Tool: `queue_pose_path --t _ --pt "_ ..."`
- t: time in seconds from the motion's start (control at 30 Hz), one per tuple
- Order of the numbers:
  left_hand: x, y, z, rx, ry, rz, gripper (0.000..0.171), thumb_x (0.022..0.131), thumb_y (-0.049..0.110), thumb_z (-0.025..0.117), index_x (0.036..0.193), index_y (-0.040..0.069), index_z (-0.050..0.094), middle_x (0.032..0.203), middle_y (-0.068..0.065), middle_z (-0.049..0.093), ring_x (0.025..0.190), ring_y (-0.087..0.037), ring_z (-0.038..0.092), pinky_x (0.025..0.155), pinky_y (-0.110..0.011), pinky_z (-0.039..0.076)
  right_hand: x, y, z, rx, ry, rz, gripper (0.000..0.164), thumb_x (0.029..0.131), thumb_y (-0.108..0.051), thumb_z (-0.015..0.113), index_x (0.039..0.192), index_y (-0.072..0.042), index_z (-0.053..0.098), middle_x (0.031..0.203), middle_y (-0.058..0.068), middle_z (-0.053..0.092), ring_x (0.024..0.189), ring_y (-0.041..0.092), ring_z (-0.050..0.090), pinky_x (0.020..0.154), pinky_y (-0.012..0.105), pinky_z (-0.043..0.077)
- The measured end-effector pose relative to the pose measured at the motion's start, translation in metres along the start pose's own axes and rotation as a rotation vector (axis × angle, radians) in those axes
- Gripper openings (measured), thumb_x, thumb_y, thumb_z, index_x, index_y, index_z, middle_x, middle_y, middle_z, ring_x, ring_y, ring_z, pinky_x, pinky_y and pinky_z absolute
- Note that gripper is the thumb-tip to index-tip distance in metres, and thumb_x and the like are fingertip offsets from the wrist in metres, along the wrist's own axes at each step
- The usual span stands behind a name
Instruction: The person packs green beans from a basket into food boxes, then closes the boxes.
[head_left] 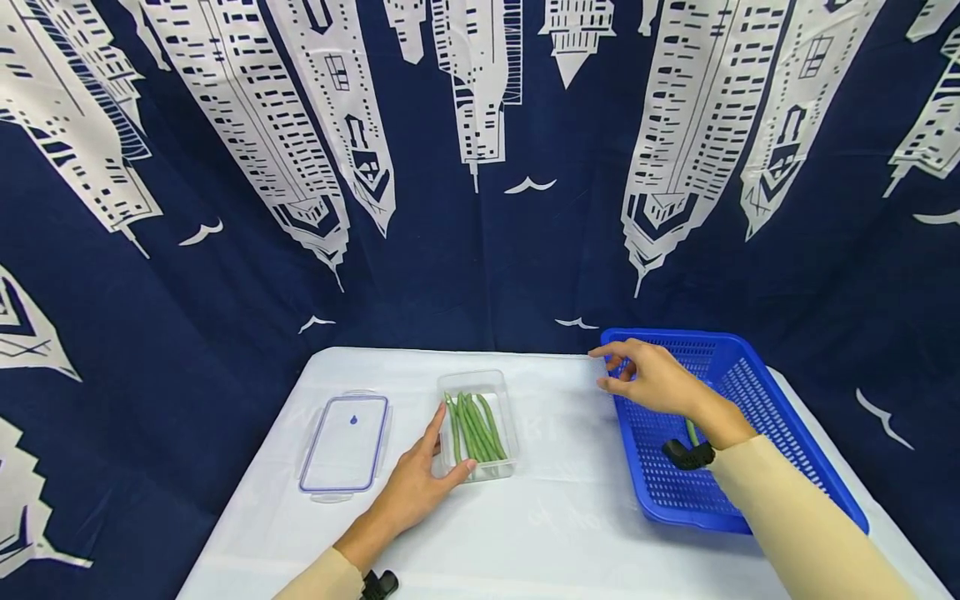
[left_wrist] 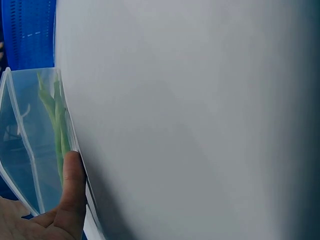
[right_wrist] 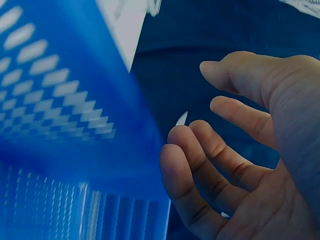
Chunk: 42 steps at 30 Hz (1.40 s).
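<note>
In the head view a clear plastic container point(head_left: 510, 417) holds several green beans point(head_left: 472, 427) lying lengthwise. My left hand point(head_left: 416, 483) rests against its near-left corner, forefinger straight along the left side and thumb at the near wall. The left wrist view shows that thumb point(left_wrist: 74, 180) flat against the container wall point(left_wrist: 30, 130), with beans visible through the plastic. Above the left rim of a blue basket point(head_left: 637, 467) hovers my right hand point(head_left: 652, 379), fingers loosely bent and nothing between them. Part of a green bean point(head_left: 692, 432) shows in the basket beneath my wrist; the forearm hides more.
A clear lid point(head_left: 345, 442) with a blue-purple seal lies flat left of the container. White cloth point(head_left: 555, 542) covers the table. Behind it hangs a dark blue curtain point(head_left: 480, 275) with white building prints. The basket stands at the table's right side.
</note>
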<state>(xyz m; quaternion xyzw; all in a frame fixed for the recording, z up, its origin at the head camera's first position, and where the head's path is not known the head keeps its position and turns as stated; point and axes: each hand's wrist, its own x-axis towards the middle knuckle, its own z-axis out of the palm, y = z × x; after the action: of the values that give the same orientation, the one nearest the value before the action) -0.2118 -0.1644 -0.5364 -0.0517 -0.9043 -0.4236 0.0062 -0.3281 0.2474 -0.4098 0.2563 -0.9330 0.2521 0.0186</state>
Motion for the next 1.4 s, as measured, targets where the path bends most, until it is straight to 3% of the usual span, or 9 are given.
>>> queue_pose_path --t 0.3,0.6,0.8,1.07,1.2,1.3,1.4 --pt "-0.002 0.0 0.001 0.002 0.003 0.001 0.106 0.108 0.059 0.082 0.189 0.031 0.02 0.173 -0.032 0.058 0.152 -0.047 0.068 0.124 -0.074 0.053 -0.021 0.039 -0.015 0.0 -0.016 0.104 0.058 0.104 -0.029 0.092 0.156 -0.011 0.073 0.127 0.022 0.079 0.097 0.022 0.077 0.075 0.035 0.063" --pt "-0.003 0.0 0.0 -0.008 0.007 0.009 0.107 0.106 0.064 0.08 0.189 0.032 0.02 0.17 -0.032 0.06 0.151 -0.047 0.069 0.123 -0.075 0.053 -0.036 0.077 -0.016 -0.018 -0.055 0.15 0.069 0.101 -0.027 0.094 0.16 -0.003 0.066 0.125 0.03 0.079 0.088 0.019 0.075 0.074 0.036 0.059" --pt "-0.003 -0.001 0.002 0.021 0.03 0.044 0.106 0.108 0.06 0.079 0.189 0.031 0.019 0.165 -0.036 0.063 0.145 -0.051 0.072 0.116 -0.077 0.056 -0.046 0.098 -0.012 -0.039 -0.105 0.166 0.077 0.098 -0.028 0.097 0.16 0.003 0.063 0.121 0.03 0.079 0.099 0.035 0.075 0.085 0.054 0.063" --pt "0.0 -0.003 0.003 0.0 0.001 0.0 0.107 0.107 0.063 0.08 0.189 0.032 0.019 0.173 -0.03 0.058 0.152 -0.047 0.068 0.125 -0.073 0.052 -0.05 0.114 -0.01 -0.037 -0.196 0.237 0.091 0.094 -0.028 0.1 0.162 0.011 0.053 0.124 0.04 0.076 0.115 0.054 0.076 0.101 0.073 0.062" --pt "0.0 -0.002 0.003 0.012 -0.002 0.001 0.108 0.107 0.063 0.08 0.189 0.032 0.019 0.173 -0.03 0.058 0.152 -0.046 0.068 0.125 -0.072 0.054 -0.05 0.118 -0.011 -0.033 -0.25 0.293 0.094 0.096 -0.03 0.099 0.164 0.012 0.049 0.129 0.044 0.071 0.113 0.052 0.074 0.102 0.072 0.062" --pt "0.001 -0.001 0.002 0.015 -0.001 0.001 0.108 0.107 0.064 0.08 0.189 0.033 0.019 0.175 -0.03 0.055 0.152 -0.046 0.068 0.124 -0.071 0.054 -0.049 0.121 -0.009 -0.01 -0.274 0.314 0.094 0.097 -0.028 0.098 0.165 0.012 0.048 0.13 0.044 0.069 0.104 0.043 0.075 0.096 0.065 0.065" --pt "0.002 -0.002 0.002 0.015 0.0 0.004 0.107 0.107 0.063 0.08 0.189 0.033 0.018 0.177 -0.031 0.053 0.152 -0.047 0.068 0.124 -0.072 0.054 -0.048 0.123 -0.007 -0.011 -0.269 0.297 0.093 0.094 -0.023 0.099 0.163 0.013 0.049 0.128 0.043 0.07 0.101 0.041 0.075 0.094 0.063 0.065"
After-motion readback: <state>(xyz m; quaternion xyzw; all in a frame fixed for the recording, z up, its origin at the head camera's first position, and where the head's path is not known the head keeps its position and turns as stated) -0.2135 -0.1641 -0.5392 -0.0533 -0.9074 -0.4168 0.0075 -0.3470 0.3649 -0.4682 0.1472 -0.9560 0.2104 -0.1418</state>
